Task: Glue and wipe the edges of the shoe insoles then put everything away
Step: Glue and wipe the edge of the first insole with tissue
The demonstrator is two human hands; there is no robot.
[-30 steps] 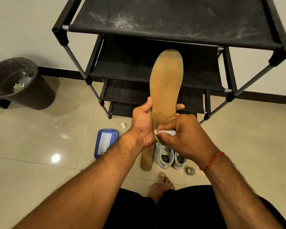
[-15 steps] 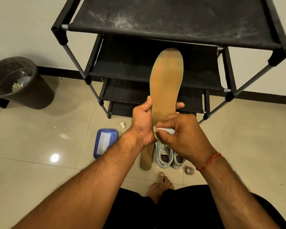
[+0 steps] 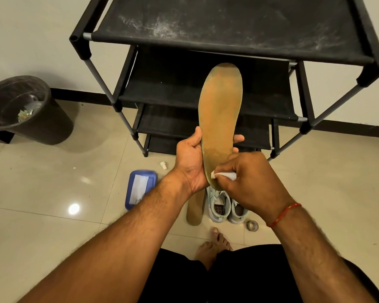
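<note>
A home's shoe corner: a black fabric-shelved shoe rack on metal poles (image 3: 228,25) at top centre against a plain white wall (image 3: 31,40), glossy beige floor tiles (image 3: 53,237), a dark round waste bin (image 3: 42,125) at left.

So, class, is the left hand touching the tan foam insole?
Touching. The head view shows the left hand gripping the tan foam insole: thumb on its left edge, fingertips curling past its right edge.

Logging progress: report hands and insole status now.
Left hand grips insole upright. Right hand pinches white item against its lower edge. Second insole on floor; nothing obstructing.
</note>
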